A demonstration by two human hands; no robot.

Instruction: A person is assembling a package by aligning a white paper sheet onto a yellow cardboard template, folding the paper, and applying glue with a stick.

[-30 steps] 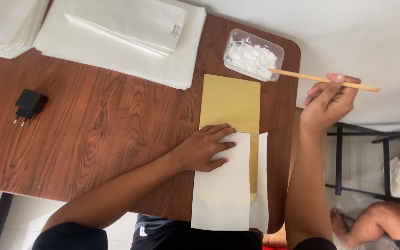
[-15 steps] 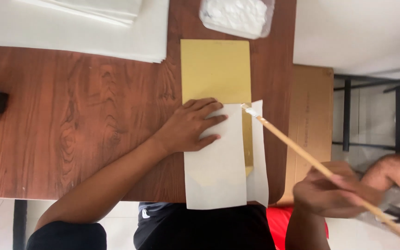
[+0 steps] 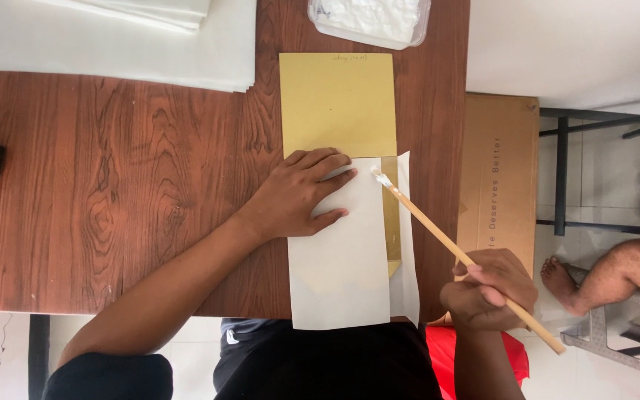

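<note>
Pressing flat on white paper — left hand; right hand grips a wooden stick over gold card.

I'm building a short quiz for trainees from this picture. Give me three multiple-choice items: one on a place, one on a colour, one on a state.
1. Where does the left hand rest?
A on the white paper sheet
B on the black adapter
C in the plastic tray

2. What colour is the board under the sheet?
A red
B yellow-gold
C blue

3. How does the right hand hold the wooden stick?
A lets it lie loose
B grips it, tip at the sheet's edge
C snapped in two

Answers: A, palm flat on it; B, its top lies bare; B, fingers closed round it.
</note>
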